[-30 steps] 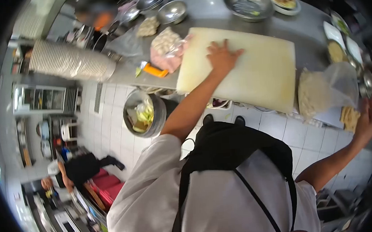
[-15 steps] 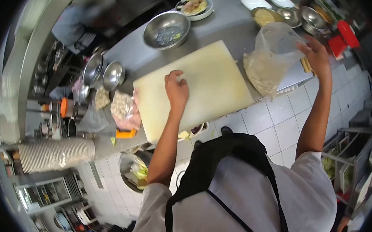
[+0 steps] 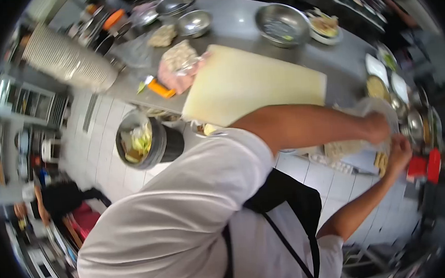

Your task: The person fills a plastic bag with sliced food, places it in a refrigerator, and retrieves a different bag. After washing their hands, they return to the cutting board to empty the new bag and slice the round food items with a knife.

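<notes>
My left hand [image 3: 377, 127] reaches across to the right, its fingers closed on the clear plastic bag [image 3: 343, 149] with pale contents. Close beside it, my right hand [image 3: 400, 150] pinches the same bag near its mouth. My left forearm hides part of the bag. To the left of the bag, the pale yellow cutting board [image 3: 259, 79] lies bare on the metal counter.
A pink bag with white pieces [image 3: 180, 59] and an orange object [image 3: 161, 87] lie left of the board. Metal bowls [image 3: 282, 25] stand behind. A bin of vegetable scraps [image 3: 139, 140] is on the floor. A red object [image 3: 424, 166] sits at right. Another person [image 3: 61, 199] is at lower left.
My left hand has left the cutting board and crossed over to the plastic bag. My right hand is now close to it. The view has turned.
</notes>
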A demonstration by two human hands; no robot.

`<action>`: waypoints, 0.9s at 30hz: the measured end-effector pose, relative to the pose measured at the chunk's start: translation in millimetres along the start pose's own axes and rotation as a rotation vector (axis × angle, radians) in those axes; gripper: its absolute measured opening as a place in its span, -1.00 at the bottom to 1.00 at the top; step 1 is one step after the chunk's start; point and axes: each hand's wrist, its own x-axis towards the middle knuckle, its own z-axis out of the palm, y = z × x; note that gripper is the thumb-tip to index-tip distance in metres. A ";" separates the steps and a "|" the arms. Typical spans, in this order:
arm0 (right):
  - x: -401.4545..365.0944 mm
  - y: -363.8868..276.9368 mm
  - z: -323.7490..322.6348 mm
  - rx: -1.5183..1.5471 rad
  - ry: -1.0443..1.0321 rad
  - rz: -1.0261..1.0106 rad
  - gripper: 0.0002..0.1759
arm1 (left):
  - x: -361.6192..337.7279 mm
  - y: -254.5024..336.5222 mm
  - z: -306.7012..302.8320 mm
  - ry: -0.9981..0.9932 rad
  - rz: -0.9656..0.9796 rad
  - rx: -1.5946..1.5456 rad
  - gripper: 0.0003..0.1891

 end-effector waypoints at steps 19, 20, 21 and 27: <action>-25.3 -176.5 78.2 0.490 -0.087 0.107 -0.80 | -175.2 -57.3 1.8 0.207 -0.047 -0.884 0.22; -20.7 -180.2 83.7 0.539 -0.233 0.006 -0.78 | -174.5 -55.3 0.8 0.255 -0.003 -0.965 0.22; -21.2 -198.2 94.1 0.508 -0.284 -0.051 -0.77 | -175.5 -49.9 -5.7 0.300 0.045 -1.044 0.22; -61.5 -333.3 122.1 0.451 -0.425 -0.267 -0.77 | -214.9 4.0 -87.6 0.910 0.013 -0.745 -0.03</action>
